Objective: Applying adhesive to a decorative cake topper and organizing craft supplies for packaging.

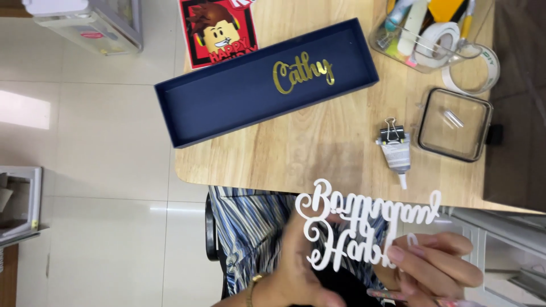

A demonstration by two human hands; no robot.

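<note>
Pale floor tiles fill the left of the frame, and a light wooden counter takes up the upper middle and right. We are seated at its near edge, a striped garment showing at lower centre.

We hold a white script cutout, a flat piece of looping letters, up in front of us at lower centre-right, off the counter and seen from its back, since the letters read mirrored. Our left hand pinches it from below at its left part, fingers closed on the piece. Our right hand grasps its right lower end, and a thin pinkish tool seems tucked under those fingers; we cannot tell what kind.

On the counter a long navy box lid lies open side up, overhanging the left edge, with a gold script cutout stuck inside it. A glue tube with a binder clip on its end lies near the right, beside a clear square container.

By our judgement the step in hand is checking or preparing the back of the white piece. The next move seems to call for a steady two-handed hold and care with the thin strokes, which look easy to snap.
</note>
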